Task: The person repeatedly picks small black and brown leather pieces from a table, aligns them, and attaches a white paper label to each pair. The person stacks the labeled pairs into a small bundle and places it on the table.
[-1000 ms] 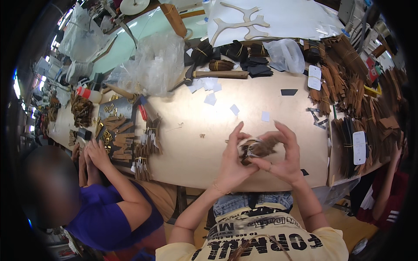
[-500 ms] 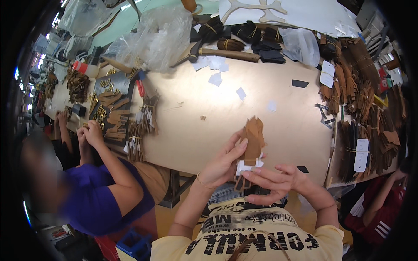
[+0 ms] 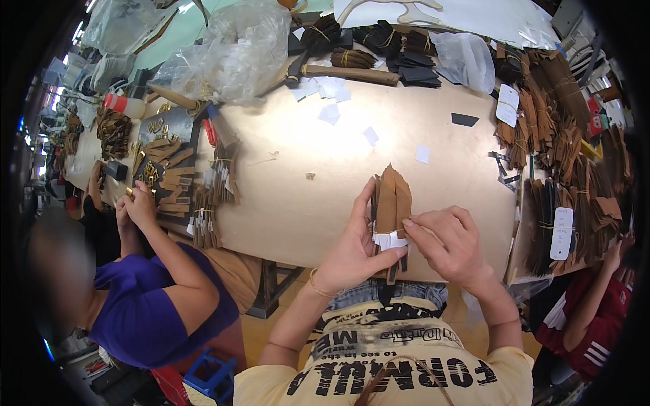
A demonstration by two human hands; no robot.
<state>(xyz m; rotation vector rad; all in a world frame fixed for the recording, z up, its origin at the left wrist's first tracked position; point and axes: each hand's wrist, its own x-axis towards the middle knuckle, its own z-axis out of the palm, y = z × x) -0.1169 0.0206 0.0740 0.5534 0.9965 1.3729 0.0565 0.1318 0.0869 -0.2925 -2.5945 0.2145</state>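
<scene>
Upright in my left hand point(image 3: 351, 258) is a bundle of brown leather strips point(image 3: 394, 203) with pointed, uneven top ends. The thumb lies across its lower front and the fingers support the left side. White paper slips point(image 3: 387, 239) stick out around the lower part of the bundle, and narrow dark ends hang below. My right hand point(image 3: 449, 246) pinches at the bundle's right edge with thumb and fingertips, just above the paper. Both hands are over the table's near edge, close to my body.
Leather bundles point(image 3: 575, 196) with a white tag point(image 3: 560, 233) crowd the right side. A hammer point(image 3: 349, 73), dark bundles and plastic bags point(image 3: 244, 54) line the back. Paper squares point(image 3: 330, 114) lie scattered on the table point(image 3: 305, 203). At left a purple-sleeved co-worker point(image 3: 162, 298) handles small pieces.
My left thumb has dropped to the bundle's lower front. My right hand has risen from below the paper slips to the bundle's right edge. The strips have turned and fanned slightly.
</scene>
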